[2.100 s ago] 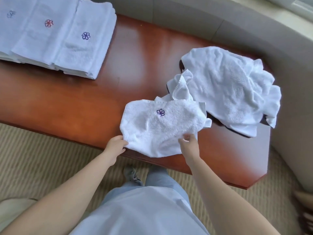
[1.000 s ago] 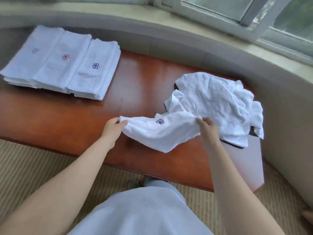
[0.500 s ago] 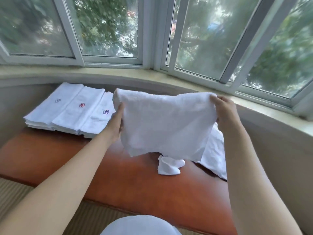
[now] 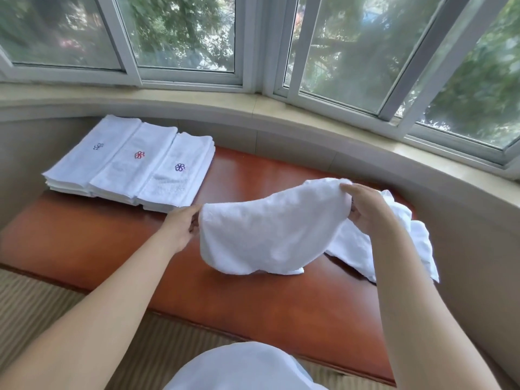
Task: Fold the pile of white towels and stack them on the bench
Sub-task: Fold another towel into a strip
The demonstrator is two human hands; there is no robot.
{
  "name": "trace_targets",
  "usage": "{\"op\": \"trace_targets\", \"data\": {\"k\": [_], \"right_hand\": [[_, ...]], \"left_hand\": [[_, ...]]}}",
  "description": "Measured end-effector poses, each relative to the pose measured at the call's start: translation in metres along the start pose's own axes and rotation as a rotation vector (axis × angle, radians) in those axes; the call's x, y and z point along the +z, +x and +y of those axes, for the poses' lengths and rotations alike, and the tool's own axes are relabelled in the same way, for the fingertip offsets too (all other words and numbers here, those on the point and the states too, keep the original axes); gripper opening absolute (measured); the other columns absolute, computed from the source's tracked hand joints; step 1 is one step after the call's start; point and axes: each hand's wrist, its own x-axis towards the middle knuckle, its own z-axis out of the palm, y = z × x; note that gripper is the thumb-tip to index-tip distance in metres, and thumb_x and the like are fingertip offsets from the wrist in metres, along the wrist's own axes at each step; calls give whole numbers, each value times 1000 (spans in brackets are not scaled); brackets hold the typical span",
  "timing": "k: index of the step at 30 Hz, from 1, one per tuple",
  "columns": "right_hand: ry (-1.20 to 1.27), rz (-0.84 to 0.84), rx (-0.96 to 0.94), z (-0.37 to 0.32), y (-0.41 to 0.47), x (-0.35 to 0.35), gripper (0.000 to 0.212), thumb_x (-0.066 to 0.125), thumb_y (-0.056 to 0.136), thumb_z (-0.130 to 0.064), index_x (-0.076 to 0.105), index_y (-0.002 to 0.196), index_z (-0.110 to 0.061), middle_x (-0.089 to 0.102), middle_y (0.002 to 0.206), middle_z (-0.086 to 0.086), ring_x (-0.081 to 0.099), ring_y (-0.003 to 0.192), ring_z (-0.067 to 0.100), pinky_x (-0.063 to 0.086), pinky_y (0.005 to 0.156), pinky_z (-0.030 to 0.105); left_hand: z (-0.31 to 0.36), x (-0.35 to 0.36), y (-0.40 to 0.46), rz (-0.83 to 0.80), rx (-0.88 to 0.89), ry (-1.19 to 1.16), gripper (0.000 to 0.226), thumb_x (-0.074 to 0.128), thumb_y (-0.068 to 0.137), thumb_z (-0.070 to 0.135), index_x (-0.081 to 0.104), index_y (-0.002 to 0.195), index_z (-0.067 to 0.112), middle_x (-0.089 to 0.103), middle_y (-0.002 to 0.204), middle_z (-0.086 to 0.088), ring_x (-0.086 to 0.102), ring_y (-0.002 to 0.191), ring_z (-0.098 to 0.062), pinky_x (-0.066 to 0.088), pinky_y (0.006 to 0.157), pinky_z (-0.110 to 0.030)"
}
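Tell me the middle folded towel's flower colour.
Red, on the middle folded towel; head view shows it.

There is just one view, from a camera on the person's head. It looks forward and down, close over the bench (both arms reach out from the bottom edge). The windows fill the top, and the wide lens bends the sill.

Half a second ago the towel hung high before the window, stretched between both hands at the same height. Now it has dropped to the middle of the frame, its lower edge touching the bench. The left hand sits lower than the right hand, and the cloth sags between them.
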Motion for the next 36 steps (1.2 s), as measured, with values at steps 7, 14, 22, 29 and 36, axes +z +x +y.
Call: {"op": "trace_targets", "data": {"k": [7,14,22,29,36], "right_hand": [[69,-19,-37,-9,6,13,11,68,94,-7,73,100,0,75,90,9,72,76,18,57,66,27],[2,78,-94,-25,13,18,20,74,92,-13,74,112,-10,70,84,1,64,73,14,57,78,29],[-26,-103,-234,-75,0,87,11,68,94,-12,73,103,-15,58,83,9,52,73,26,52,72,45],[-97,-212,-209,-51,18,138,11,69,91,-12,77,94,-20,65,87,4,59,75,18,53,69,31],[-440,-266,83,112,49,145,19,61,93,-10,70,90,-27,66,95,4,60,83,20,49,73,29]], "left_hand": [[23,-17,-2,95,178,-42,22,62,97,4,55,84,21,64,79,0,59,70,-12,42,68,-24],[74,-40,-6,139,278,-26,19,56,98,3,56,89,20,65,93,-5,64,80,-21,54,79,-27],[128,-58,-33,397,453,-184,15,53,90,14,61,92,26,63,87,5,61,73,-14,56,73,-27],[101,-89,-44,535,445,-147,13,53,88,16,61,88,27,54,70,8,48,61,-11,43,63,-28],[-25,-82,-6,464,109,291,18,56,100,18,68,114,17,67,118,-7,62,106,-26,53,100,-40]]}}
